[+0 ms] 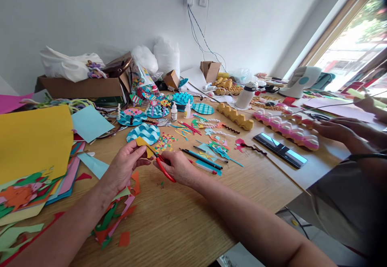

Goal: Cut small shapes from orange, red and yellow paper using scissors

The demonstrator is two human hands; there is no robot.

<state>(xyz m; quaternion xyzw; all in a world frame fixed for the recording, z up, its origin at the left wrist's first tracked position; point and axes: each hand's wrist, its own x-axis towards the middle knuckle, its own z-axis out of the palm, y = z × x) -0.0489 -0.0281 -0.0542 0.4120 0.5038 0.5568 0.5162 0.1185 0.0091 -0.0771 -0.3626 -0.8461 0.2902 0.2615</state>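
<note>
My left hand (126, 161) pinches a small piece of yellow paper (145, 145) above the wooden table. Red-handled scissors (165, 169) are gripped in my right hand (179, 166), their blades at the edge of the yellow paper. Just beyond my hands lies a round disc with blue and white waves (143, 133). Beside it is a heap of tiny coloured paper bits (165, 142). Several pens (202, 158) rest to the right of the scissors. Under my left wrist are orange, green and pink paper scraps (116, 218).
A stack of coloured paper topped by a yellow sheet (33, 138) lies at left. Glue bottles (174, 112) stand behind the discs. A phone (280, 150), egg-carton strips (286, 130) and a white bottle (246, 95) are at right, near another person's hands (341, 132).
</note>
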